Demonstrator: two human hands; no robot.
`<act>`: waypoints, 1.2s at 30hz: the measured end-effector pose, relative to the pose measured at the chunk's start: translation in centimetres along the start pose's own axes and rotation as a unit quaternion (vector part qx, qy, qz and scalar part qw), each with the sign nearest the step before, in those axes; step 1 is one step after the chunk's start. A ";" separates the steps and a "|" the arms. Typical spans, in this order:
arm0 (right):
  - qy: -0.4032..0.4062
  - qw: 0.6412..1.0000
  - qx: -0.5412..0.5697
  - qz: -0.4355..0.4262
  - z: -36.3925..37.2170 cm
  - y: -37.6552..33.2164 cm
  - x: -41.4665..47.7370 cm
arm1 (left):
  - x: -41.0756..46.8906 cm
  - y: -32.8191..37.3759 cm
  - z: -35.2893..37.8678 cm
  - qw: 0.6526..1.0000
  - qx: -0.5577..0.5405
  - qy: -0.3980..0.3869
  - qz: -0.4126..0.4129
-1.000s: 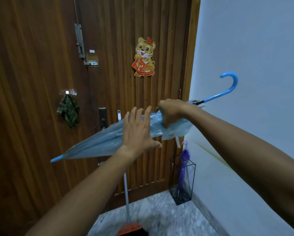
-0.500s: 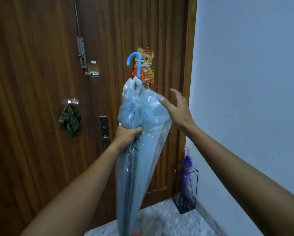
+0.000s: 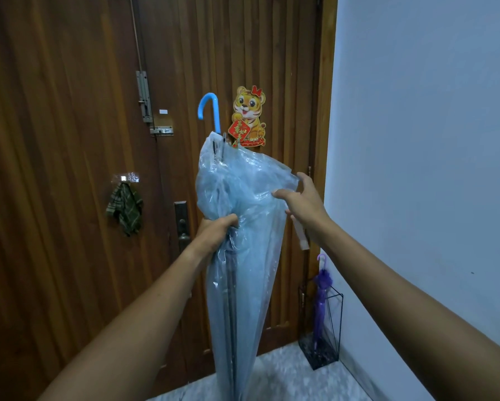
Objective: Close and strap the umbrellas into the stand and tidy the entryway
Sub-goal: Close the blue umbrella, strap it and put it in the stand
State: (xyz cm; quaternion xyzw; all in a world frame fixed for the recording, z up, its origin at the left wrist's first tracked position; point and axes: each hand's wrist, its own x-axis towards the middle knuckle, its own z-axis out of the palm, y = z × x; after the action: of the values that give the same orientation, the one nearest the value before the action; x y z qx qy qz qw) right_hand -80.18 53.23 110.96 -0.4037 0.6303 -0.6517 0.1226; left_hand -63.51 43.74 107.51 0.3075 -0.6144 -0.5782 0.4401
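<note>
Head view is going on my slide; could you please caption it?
Left hand grips the upright blue umbrella; right hand touches its loose canopy.

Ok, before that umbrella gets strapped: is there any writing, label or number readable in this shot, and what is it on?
Nothing reads clearly.
On the red diamond sign of the tiger sticker on the door: gold characters, too blurred to read.
On the white label beside the bolt: too small, no legible text.
On the blue umbrella and purple umbrella: no print visible.
</note>
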 end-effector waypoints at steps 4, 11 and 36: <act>0.042 0.999 0.032 -0.005 0.1 0.1 -0.1 | 0.1 0.2 -0.2 1.000 0.007 0.005 -0.015; 0.122 0.992 -0.015 -0.028 0.6 0.6 -0.6 | 0.1 -0.1 -0.3 0.998 -0.017 -0.009 -0.055; -0.161 0.981 0.086 0.064 -0.1 -0.5 -1.4 | 1.0 -0.8 0.9 0.973 -0.111 -0.198 -0.052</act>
State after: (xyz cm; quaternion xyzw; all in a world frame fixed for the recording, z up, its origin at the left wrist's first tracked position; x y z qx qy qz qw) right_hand -79.19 54.37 110.89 -0.4504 0.5680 -0.6210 0.2981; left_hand -64.82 43.12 106.93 0.1674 -0.6050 -0.7139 0.3104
